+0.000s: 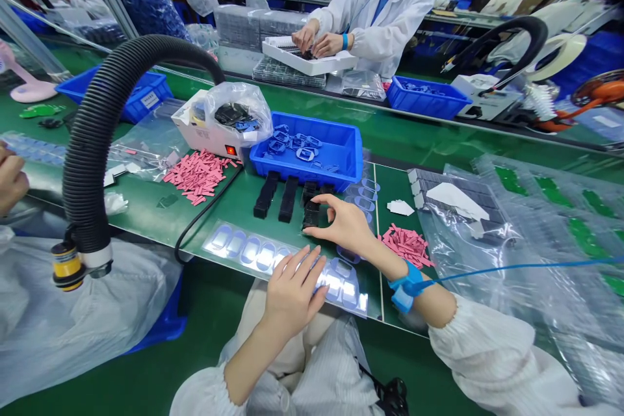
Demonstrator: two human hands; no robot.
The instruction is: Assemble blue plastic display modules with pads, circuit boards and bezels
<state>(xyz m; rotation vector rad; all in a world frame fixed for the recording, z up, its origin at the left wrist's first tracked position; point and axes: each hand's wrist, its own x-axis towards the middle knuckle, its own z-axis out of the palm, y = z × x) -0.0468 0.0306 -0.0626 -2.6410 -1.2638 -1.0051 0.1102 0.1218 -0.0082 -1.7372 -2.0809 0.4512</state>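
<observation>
My left hand (295, 289) lies flat with fingers stretched over a clear strip (244, 248) bearing a row of bluish-white oval film pieces. My right hand (346, 226), a blue wrist strap (409, 286) at its wrist, has thumb and fingers closed about a stack of thin black parts (311, 214) standing on the green bench. Two more black stacks, one in the middle (288, 198) and one at the left (266, 195), stand beside it. Right behind the stacks is a blue bin (353, 149) with blue frame-shaped parts (295, 142) in it.
Pink strips lie in a left pile (197, 175) and a right pile (405, 246). A black ribbed hose (85, 136) arches at the left, near a white box with a red switch (207, 133). Plastic bags (463, 273) cover the right side. Across the bench, a co-worker's hands (319, 42) work over a white tray.
</observation>
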